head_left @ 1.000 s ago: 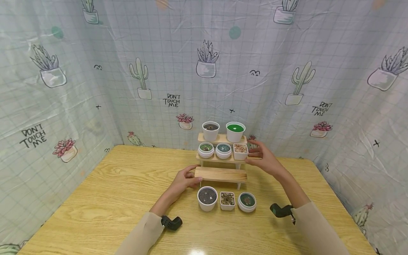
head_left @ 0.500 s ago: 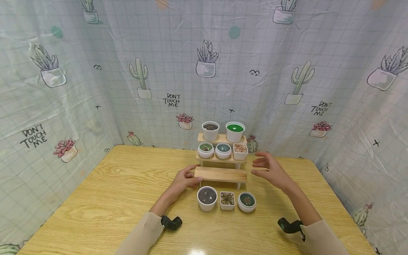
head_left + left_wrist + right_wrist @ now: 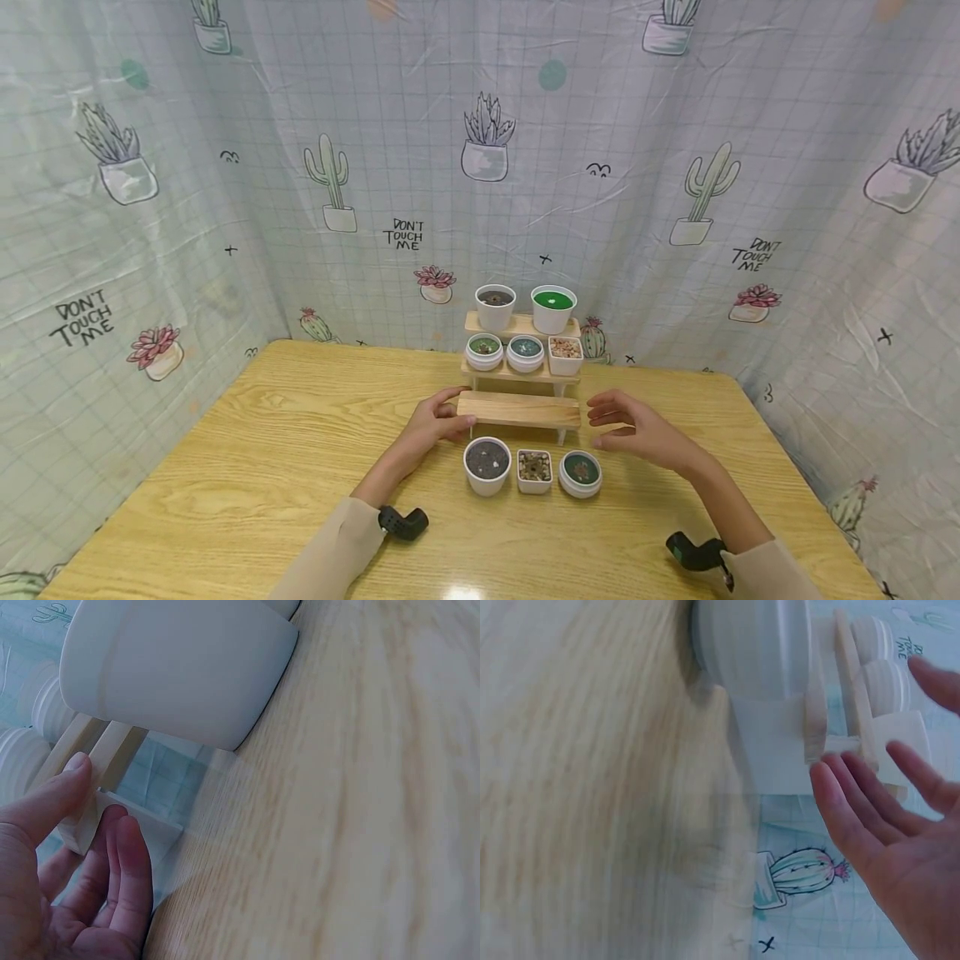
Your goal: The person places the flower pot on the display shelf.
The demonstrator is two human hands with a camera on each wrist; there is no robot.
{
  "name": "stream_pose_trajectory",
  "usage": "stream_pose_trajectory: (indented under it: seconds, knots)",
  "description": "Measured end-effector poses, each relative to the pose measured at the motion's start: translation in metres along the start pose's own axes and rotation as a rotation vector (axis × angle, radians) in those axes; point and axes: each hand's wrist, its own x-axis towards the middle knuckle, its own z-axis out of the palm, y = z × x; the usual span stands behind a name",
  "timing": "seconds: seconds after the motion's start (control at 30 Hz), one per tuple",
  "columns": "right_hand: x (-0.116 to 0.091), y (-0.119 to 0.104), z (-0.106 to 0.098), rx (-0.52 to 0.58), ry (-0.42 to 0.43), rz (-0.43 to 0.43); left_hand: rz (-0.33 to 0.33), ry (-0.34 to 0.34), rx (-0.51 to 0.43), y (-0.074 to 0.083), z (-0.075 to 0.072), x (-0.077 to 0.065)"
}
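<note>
My left hand (image 3: 431, 423) grips the left end of the lowest board of a three-tier wooden plant stand (image 3: 519, 410). In the left wrist view its thumb (image 3: 75, 769) lies against the board, with fingers curled near the white leg. My right hand (image 3: 641, 429) is off the stand's right end, fingers spread and loosely bent around nothing. Nearest to it are the board's end and a round white pot (image 3: 581, 475) with dark green filling. A square pot of pinkish stones (image 3: 566, 357) stands at the right of the middle tier.
Two round pots, one green-filled (image 3: 484, 353), one blue-green (image 3: 526, 355), share the middle tier. Up top stand a grey-filled pot (image 3: 495, 308) and a bright green one (image 3: 554, 310). A dark-soil pot (image 3: 487, 468) and a square pebble pot (image 3: 535, 473) stand before the stand.
My right hand has left the square pot of pinkish stones and come down toward me, beside the lowest board. My left hand and the pots have stayed put.
</note>
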Motion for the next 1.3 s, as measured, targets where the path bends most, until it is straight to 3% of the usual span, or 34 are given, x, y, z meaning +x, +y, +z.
stream_pose_trajectory:
  seconds: [0.2, 0.37, 0.67, 1.07, 1.3]
  knots:
    - [-0.001, 0.003, 0.004, 0.081, -0.149, -0.032, 0.0, 0.003, 0.003, 0.0, 0.0, 0.001]
    - [-0.001, 0.006, 0.008, 0.103, -0.219, -0.037, -0.002, 0.002, -0.004, 0.001, -0.001, 0.001]
    - [0.0, 0.012, 0.015, 0.1, -0.293, -0.009, -0.003, 0.008, 0.006, -0.001, -0.003, 0.001]
    - [-0.002, 0.014, 0.019, 0.086, -0.314, 0.004, -0.01, 0.0, -0.007, -0.004, -0.001, 0.002]
    - [-0.001, 0.019, 0.018, 0.068, -0.37, 0.037, -0.005, -0.005, -0.002, -0.005, -0.002, 0.003]
